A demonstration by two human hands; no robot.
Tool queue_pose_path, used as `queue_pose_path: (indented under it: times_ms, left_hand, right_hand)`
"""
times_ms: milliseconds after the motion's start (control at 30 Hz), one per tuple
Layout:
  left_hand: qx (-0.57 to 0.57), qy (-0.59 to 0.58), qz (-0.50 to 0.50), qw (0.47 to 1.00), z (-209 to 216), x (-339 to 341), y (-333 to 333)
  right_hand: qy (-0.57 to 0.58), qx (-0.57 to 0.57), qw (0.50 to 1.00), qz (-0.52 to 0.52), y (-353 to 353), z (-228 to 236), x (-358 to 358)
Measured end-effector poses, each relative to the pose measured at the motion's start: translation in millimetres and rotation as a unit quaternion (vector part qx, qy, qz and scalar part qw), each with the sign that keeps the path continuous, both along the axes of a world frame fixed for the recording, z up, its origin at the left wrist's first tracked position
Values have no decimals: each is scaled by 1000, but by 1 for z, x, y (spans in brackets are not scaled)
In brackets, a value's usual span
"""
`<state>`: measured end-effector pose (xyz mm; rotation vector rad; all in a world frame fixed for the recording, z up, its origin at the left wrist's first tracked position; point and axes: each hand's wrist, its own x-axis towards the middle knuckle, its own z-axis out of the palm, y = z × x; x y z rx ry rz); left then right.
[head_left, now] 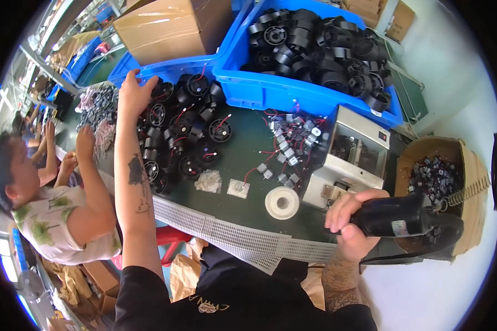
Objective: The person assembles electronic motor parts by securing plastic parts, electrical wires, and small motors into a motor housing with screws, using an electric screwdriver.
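Note:
My right hand (354,225) is closed around a black electric screwdriver (395,215), which lies sideways and hangs from a coiled spring (469,192). On the left, my left hand (136,95) reaches far out over a pile of round black plastic housings (179,124). Its thumb stands apart from the fingers, and nothing shows between them. Several of the housings have small motors with red and white wires in them. To the right of the pile lies a heap of small motors (290,138) with wires. A white box-shaped machine (348,157) stands just beyond my right hand.
Blue bins (292,88) line the far side, one heaped with black housings. A cardboard box (160,33) rests at the back left. A white tape roll (282,203) and small clear bags (209,181) lie near the front. Another carton (475,220) holds motors. A co-worker (61,209) sits at left.

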<state>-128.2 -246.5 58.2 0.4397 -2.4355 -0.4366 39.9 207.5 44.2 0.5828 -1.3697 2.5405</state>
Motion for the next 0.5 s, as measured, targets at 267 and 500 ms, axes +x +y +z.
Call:
queue_pose_path:
  times_ms: [267,500]
  left_hand:
    - [2,81,-378,922,15,-50,206]
    - [-244,-46,-253,935,5,-149,233]
  right_hand:
    - [-46,38,998,29,-2,-17,-1]
    - [-34,65,997,15,-3,-23,-7]
